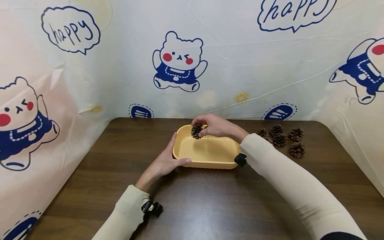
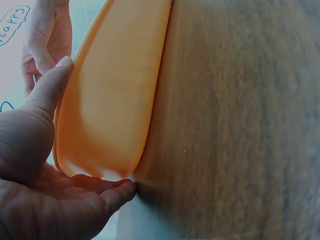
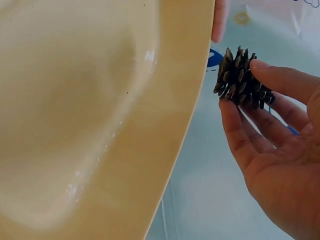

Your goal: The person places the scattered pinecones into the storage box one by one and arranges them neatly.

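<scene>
Nearest the camera, two pale sleeves, the left sleeve (image 1: 120,215) and the right sleeve (image 1: 300,193), enter at the lower edge of the head view over a dark wooden tabletop (image 1: 198,206). At left, the left hand (image 1: 165,161) has its grip clamped on the left end of a yellow container (image 1: 210,165), thumb along the near rim and fingers against the end wall; the hold probably steadies the container on the tabletop. Over the far left part of its opening appears a pine cone (image 1: 196,131). The right hand (image 1: 216,126) has its grip closed on this cone, thumb opposed to fingers, a light pinch that likely suits the rough scales. Farther right, loose pine cones (image 1: 297,150) lie grouped on the tabletop, some partly hidden by the right wrist; their place on that side seems convenient for the right hand.

The left wrist view adds the container's outer side and a left fingertip low beside the tabletop; the held cone cannot be made out there. The right wrist view resolves the cone's scales, the thumb and finger contacts, and small dark specks inside the container. Only the head view includes the loose cones.
</scene>
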